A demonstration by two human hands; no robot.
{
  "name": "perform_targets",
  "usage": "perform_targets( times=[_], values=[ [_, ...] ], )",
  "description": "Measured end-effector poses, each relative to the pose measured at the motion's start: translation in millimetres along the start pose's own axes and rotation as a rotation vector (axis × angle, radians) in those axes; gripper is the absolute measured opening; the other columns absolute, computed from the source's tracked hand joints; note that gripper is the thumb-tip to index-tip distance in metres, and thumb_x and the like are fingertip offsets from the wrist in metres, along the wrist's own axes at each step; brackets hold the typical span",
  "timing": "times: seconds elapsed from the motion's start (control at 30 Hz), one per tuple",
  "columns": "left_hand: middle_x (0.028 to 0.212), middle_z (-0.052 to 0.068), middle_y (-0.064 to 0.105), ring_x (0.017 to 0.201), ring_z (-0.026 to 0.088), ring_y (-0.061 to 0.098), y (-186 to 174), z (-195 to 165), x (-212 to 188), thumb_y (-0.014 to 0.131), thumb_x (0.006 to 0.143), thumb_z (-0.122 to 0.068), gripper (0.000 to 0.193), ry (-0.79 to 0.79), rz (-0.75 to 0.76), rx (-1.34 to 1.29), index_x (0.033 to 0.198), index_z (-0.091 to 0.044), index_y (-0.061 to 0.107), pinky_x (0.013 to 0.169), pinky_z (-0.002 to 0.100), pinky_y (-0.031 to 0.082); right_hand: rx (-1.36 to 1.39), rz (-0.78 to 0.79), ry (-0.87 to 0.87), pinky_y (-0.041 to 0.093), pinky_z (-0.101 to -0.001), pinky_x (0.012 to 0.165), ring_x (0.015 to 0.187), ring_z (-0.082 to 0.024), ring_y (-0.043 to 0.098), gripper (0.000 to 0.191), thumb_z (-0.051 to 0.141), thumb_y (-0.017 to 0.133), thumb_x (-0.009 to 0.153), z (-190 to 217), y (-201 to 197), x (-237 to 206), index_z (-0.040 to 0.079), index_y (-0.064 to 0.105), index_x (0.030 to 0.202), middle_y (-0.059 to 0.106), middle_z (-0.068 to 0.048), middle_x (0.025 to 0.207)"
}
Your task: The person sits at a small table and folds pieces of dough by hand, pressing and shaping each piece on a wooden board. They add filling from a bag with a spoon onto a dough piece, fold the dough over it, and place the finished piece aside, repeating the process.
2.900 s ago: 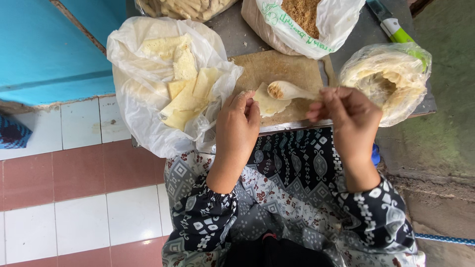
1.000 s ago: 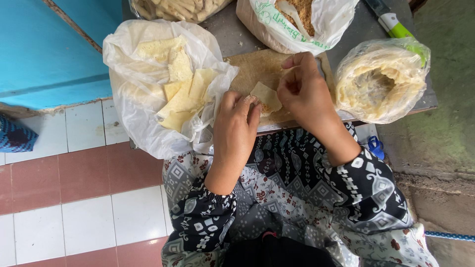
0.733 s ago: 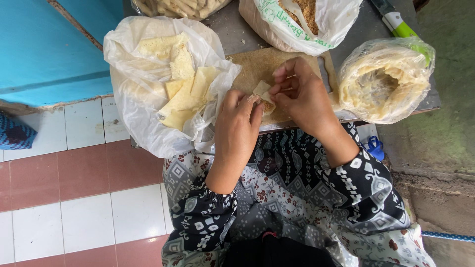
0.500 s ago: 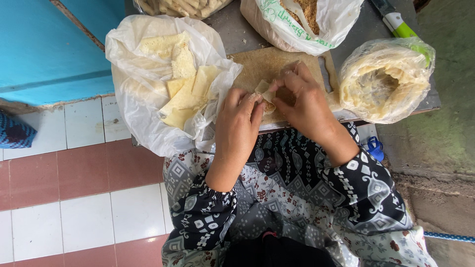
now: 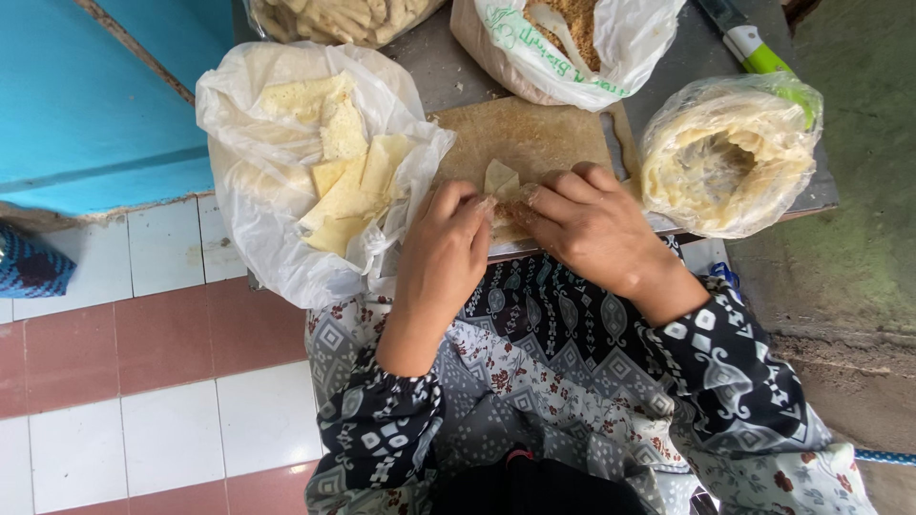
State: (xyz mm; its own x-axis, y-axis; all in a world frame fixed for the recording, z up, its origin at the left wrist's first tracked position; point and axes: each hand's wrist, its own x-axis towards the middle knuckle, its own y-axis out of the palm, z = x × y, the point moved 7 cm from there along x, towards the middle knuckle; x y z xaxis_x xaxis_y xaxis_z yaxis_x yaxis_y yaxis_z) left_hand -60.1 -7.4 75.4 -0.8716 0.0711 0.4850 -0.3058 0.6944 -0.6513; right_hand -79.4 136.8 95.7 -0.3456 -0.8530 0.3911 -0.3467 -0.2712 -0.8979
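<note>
Both hands at near edge of wooden board (image 5: 523, 138), working one pale wrapper (image 5: 500, 184). Left hand (image 5: 445, 256) w/ fingertips pinched narrow on wrapper's left end; right hand (image 5: 593, 221) w/ fingers curled over its right end, pressing it down on board. Wrapper mostly hidden betw. the two hands; one folded corner sticks up, pointing toward far edge of table (image 5: 448, 72). Long axis seems to run left-right along board's near edge, but can't tell for sure w/ so little showing.

Board sits mid-table, dusted w/ crumbs. Left of it, touching: open white plastic bag (image 5: 262, 229) of yellowish wrapper sheets (image 5: 348, 181), hanging over table's left edge. Right of board, at near-right corner: clear bag of stacked round skins (image 5: 730, 157). Far edge: white bag of brown filling (image 5: 572, 43) w/ pale spoon in it, plus clear bag of rolled pieces (image 5: 339, 17) at far-left corner. Green-handled knife (image 5: 749, 43) at far-right.
</note>
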Motion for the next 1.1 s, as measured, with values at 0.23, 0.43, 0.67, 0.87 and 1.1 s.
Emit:
perform_targets(
  times=[0.23,0.43,0.67,0.87,1.1],
  values=[
    [0.108,0.008,0.063,0.098,0.030,0.066,-10.6,-3.3,2.8,0.071,0.093,-0.015,0.022,-0.006,0.108,-0.044,0.112,-0.005,0.073,0.080,0.042,0.054,0.386,-0.170,0.439,0.044,-0.0406,0.085,0.094,-0.028,0.058,0.012,0.013,0.081,0.087,-19.6,26.6,-8.0,0.006,0.075,0.095,0.064,-0.007,0.096],
    [0.106,0.008,0.065,0.095,0.029,0.068,-6.3,0.8,6.7,0.066,0.100,-0.014,0.014,-0.015,0.092,-0.058,0.108,-0.004,0.072,0.079,0.042,0.054,0.599,-0.185,0.566,0.045,-0.0410,0.085,0.093,-0.030,0.060,0.011,0.013,0.079,0.086,-32.9,34.3,-8.3,0.005,0.072,0.090,0.067,-0.007,0.096],
    [0.102,0.011,0.066,0.090,0.032,0.068,3.2,7.8,21.3,0.067,0.099,-0.014,0.013,0.081,0.118,0.009,0.105,-0.003,0.072,0.076,0.043,0.054,0.523,-0.184,0.510,0.043,-0.0436,0.085,0.094,-0.031,0.061,0.014,0.017,0.081,0.084,-27.2,24.7,-2.6,0.006,0.073,0.089,0.067,-0.008,0.094],
    [0.096,0.010,0.066,0.082,0.026,0.070,3.3,18.0,32.9,0.072,0.090,-0.011,0.015,-0.086,0.163,-0.145,0.099,-0.001,0.066,0.070,0.039,0.054,0.573,-0.119,0.628,0.046,-0.0434,0.083,0.092,-0.031,0.062,0.014,0.016,0.082,0.083,-37.7,38.4,1.8,0.006,0.071,0.083,0.067,-0.007,0.090],
    [0.098,0.008,0.066,0.086,0.027,0.069,-5.4,12.0,18.7,0.075,0.094,-0.012,0.011,0.035,0.049,-0.087,0.100,-0.004,0.070,0.075,0.039,0.054,0.583,-0.132,0.569,0.047,-0.0431,0.083,0.090,-0.032,0.061,0.011,0.012,0.079,0.086,-35.0,33.7,6.5,0.006,0.070,0.091,0.065,-0.009,0.090]
  ],
)
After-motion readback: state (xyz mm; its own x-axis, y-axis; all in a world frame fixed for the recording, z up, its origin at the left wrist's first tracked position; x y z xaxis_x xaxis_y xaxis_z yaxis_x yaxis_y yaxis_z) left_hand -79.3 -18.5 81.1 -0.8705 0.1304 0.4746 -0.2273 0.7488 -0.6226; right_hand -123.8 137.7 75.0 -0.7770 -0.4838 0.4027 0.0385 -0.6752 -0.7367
